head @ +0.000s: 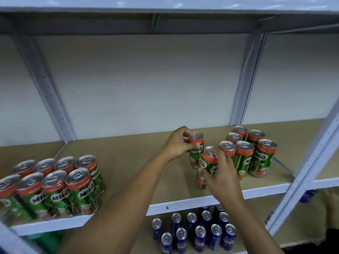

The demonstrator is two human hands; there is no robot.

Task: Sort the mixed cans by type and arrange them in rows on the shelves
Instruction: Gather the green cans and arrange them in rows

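Both hands closed on cans: my left [177, 143] holds one [196, 149] upright, my right [222, 176] one [209, 161] tilted, cluster [245, 153] just right near the shelf's [128, 162] right end.

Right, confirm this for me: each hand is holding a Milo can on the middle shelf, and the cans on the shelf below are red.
Not quite. The head view shows the left hand and right hand each gripping a Milo can on the middle shelf, but the cans on the shelf below are blue, not red.
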